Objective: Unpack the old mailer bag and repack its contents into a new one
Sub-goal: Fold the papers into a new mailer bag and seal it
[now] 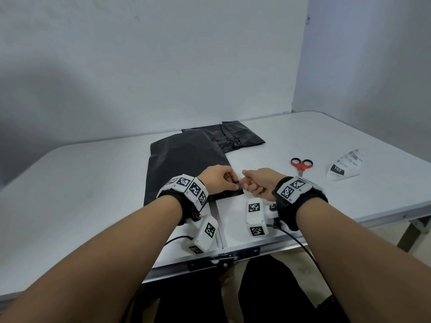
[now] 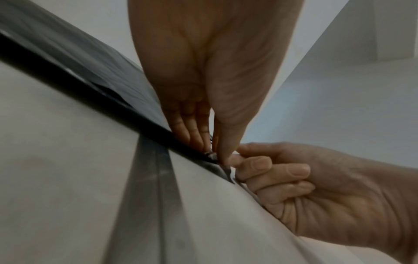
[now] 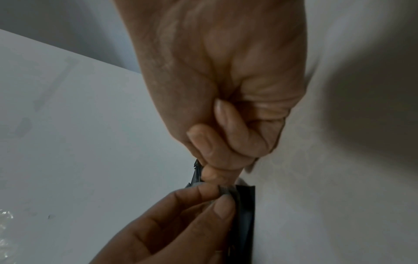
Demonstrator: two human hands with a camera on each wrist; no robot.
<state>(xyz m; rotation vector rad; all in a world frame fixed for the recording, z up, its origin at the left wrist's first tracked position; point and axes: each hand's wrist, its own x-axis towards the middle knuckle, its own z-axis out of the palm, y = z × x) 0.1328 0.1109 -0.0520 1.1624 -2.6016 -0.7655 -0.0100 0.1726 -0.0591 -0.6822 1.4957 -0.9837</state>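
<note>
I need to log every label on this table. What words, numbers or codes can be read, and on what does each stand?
"102": white on a black patch, on the white label packet right of the red scissors.
"102-102-C01", roughly: on the same packet; its first characters are unclear.
Barcode and small print on that packet: too small to read.
Black-and-white square markers on the wrist bands: patterns; tiny letters beside them are illegible.
Black mailer bags: no text seen.
</note>
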